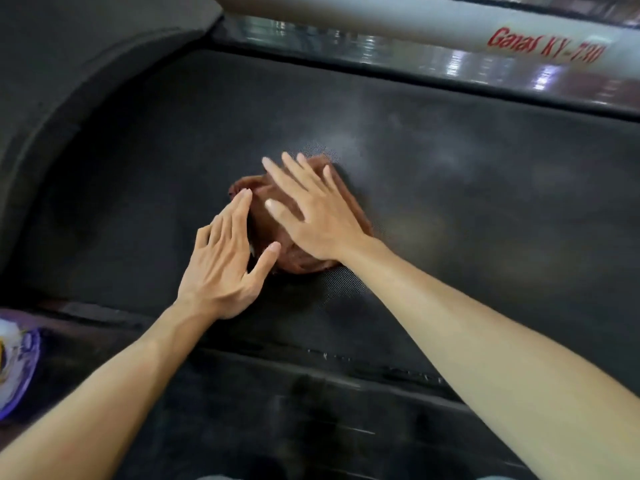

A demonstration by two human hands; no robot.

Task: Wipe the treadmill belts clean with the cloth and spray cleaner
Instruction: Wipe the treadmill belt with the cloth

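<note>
From the head camera, a reddish-brown cloth [294, 233] lay bunched near the middle of the black treadmill belt [467, 202]. The right hand [311, 206] pressed flat on top of it, fingers straight and spread. The left hand [225, 261] rested at the cloth's left edge, fingers straight and close together (thumb angled out, touching the cloth). A white frame rail [398, 26] with red lettering ran along the far side.

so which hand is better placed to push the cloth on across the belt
Right, probably. The right hand lies flat on top of the cloth; the left hand sits at its near-left edge, mostly on the belt.
</note>
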